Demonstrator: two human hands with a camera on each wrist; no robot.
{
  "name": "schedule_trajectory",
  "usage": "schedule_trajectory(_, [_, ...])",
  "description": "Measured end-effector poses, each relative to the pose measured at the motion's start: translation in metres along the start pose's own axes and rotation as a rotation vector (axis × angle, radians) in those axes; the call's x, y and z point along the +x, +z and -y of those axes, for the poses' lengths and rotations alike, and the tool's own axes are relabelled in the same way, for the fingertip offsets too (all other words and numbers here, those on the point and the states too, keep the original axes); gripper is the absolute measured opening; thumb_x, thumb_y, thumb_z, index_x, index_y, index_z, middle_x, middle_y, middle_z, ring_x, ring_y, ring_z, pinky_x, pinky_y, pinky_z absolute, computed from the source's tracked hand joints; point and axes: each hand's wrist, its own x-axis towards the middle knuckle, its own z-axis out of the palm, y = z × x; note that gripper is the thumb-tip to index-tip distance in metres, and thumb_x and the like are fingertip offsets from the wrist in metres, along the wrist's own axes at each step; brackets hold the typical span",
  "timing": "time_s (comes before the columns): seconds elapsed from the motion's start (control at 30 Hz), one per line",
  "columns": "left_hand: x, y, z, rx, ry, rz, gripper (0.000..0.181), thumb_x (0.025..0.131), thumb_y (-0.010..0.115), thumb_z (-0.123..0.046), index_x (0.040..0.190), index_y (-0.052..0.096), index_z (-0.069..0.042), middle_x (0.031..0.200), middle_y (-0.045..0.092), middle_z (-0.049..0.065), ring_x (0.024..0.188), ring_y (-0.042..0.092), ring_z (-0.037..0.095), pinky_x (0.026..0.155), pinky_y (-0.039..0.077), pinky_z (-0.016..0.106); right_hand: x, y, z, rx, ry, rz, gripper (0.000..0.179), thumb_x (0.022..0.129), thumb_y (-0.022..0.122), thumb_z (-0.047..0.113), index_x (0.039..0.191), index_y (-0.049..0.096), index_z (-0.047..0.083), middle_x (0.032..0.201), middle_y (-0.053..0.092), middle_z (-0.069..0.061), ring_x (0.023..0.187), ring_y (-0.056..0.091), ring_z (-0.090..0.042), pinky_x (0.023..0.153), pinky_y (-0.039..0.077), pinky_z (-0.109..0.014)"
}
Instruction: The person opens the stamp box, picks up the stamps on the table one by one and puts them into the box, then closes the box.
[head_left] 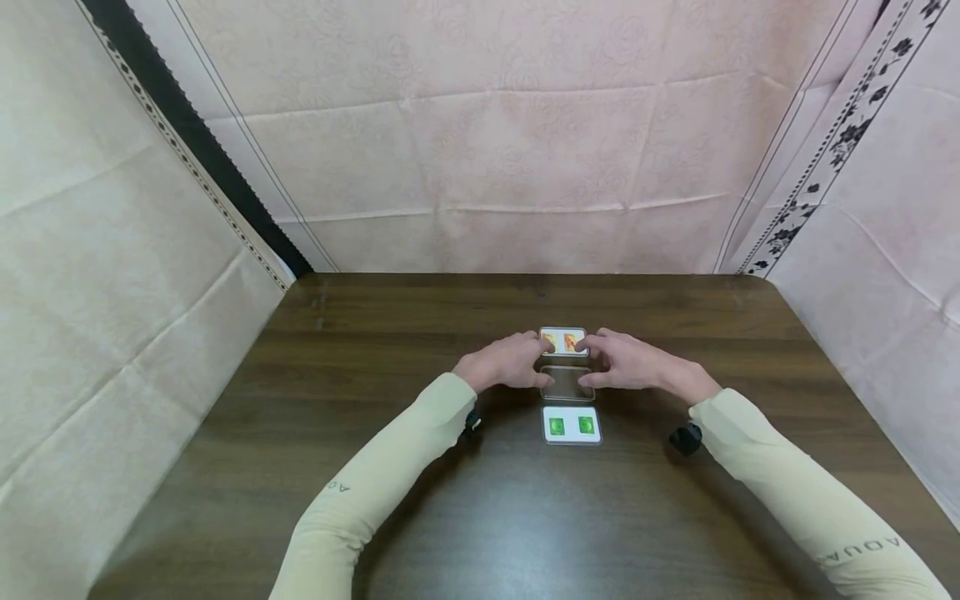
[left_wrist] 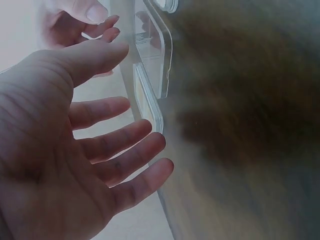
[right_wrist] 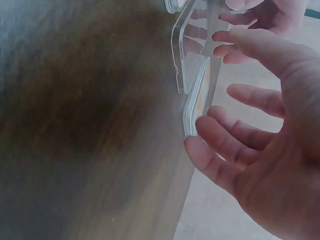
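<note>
Three flat rectangular pieces lie in a column on the table. The middle one is a clear plastic case lid or tray point(head_left: 567, 383), see-through to the brown wood. Beyond it sits a clear-edged case point(head_left: 558, 343) with two orange pictures on white; nearer the person is a similar case point(head_left: 572, 426) with two green squares. My left hand point(head_left: 513, 362) hovers at the left of the clear piece, fingers spread and slightly bent. On the opposite side my right hand point(head_left: 630, 362) mirrors it, its fingertips overlapping the orange-picture case. Both wrist views show loose, bare fingers beside the clear piece point(left_wrist: 162, 55).
A dark wood table point(head_left: 420, 533) carries the pieces. Pale patterned cloth point(head_left: 487, 150) hangs behind its far edge and on both sides. A black wrist strap point(head_left: 685, 439) shows beneath the right sleeve, another point(head_left: 472, 421) beneath the left.
</note>
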Motion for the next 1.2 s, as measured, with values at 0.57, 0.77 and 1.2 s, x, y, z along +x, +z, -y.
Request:
schedule_trajectory(0.57, [-0.009, 0.009, -0.003, -0.032, -0.007, -0.035, 0.059, 0.09, 0.067, -0.048, 0.141, 0.051, -0.021, 0.133, 0.051, 0.005, 0.109, 0.049, 0.017, 0.094, 0.049, 0.039, -0.005, 0.009, 0.001, 0.04, 0.024, -0.007, 0.062, 0.086, 0.073, 0.046, 0.134, 0.054, 0.012, 0.111, 0.057, -0.012, 0.087, 0.055, -0.017, 0.071, 0.046, -0.03])
schedule_trajectory(0.77, [-0.009, 0.014, -0.002, -0.019, -0.01, -0.049, 0.062, 0.09, 0.066, -0.05, 0.143, 0.05, -0.022, 0.137, 0.05, 0.005, 0.117, 0.048, 0.018, 0.099, 0.047, 0.039, -0.005, 0.011, 0.003, 0.044, 0.031, 0.0, 0.061, 0.086, 0.073, 0.044, 0.133, 0.054, 0.011, 0.11, 0.056, -0.013, 0.085, 0.054, -0.018, 0.069, 0.045, -0.03])
schedule_trajectory(1.2, [-0.009, 0.021, -0.006, 0.009, -0.028, -0.057, 0.061, 0.09, 0.065, -0.051, 0.141, 0.052, -0.02, 0.14, 0.05, 0.005, 0.122, 0.046, 0.022, 0.103, 0.043, 0.04, -0.006, 0.017, 0.002, 0.058, 0.051, 0.013, 0.06, 0.085, 0.074, 0.043, 0.132, 0.056, 0.011, 0.11, 0.057, -0.013, 0.084, 0.053, -0.018, 0.068, 0.045, -0.03])
